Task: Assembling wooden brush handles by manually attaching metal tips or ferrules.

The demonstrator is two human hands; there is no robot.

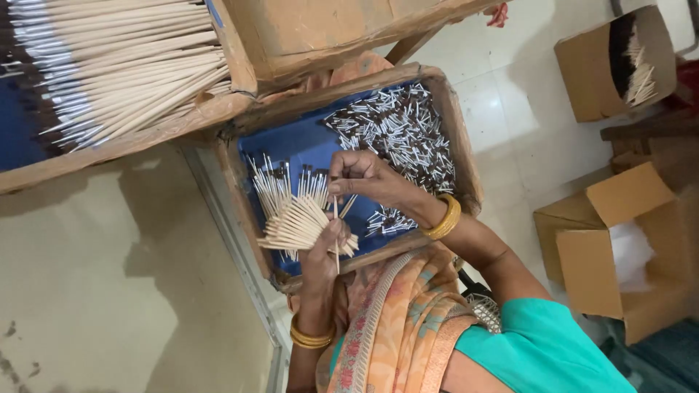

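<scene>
On a pale tiled floor (510, 94) sits a shallow cardboard tray lined in blue (306, 149), with a heap of short dark-and-silver brush ferrules (408, 131) in its far end. The left hand (324, 251) is closed around a fanned bundle of thin pale wooden brush handles (291, 218) held over the tray's near end. Just above it, the right hand (360, 175) pinches one slim wooden stick (336, 211) between fingertips, its lower end reaching the left hand's fingers. A larger box of long pale sticks (124, 65) lies beyond.

Two hands (349, 211); four bangles (444, 217); five cardboard boxes (593, 69).
</scene>
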